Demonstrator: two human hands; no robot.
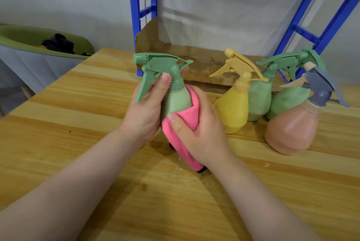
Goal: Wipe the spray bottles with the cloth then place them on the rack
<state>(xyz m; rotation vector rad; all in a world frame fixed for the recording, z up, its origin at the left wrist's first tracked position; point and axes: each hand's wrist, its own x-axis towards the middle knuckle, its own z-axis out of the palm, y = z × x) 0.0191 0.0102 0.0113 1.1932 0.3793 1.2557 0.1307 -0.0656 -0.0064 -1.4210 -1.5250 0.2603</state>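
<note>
A green spray bottle (178, 98) is held upright above the wooden table (78, 143), in the middle of the view. My left hand (148, 112) grips its neck and upper body, thumb just below the trigger head. My right hand (202, 127) holds a pink cloth (183, 135) wrapped round the bottle's lower body, which the cloth hides. To the right stand a yellow bottle (235, 112), two green bottles (259, 100) (288, 102) and a peach bottle (294, 129) with a grey trigger head. The blue rack (145, 11) rises behind the table.
A sheet of brown cardboard (196, 59) lies on the rack's lowest level behind the bottles. A green and grey bin (39, 53) with dark cloth inside stands at the far left beyond the table edge. A grey wall backs the scene.
</note>
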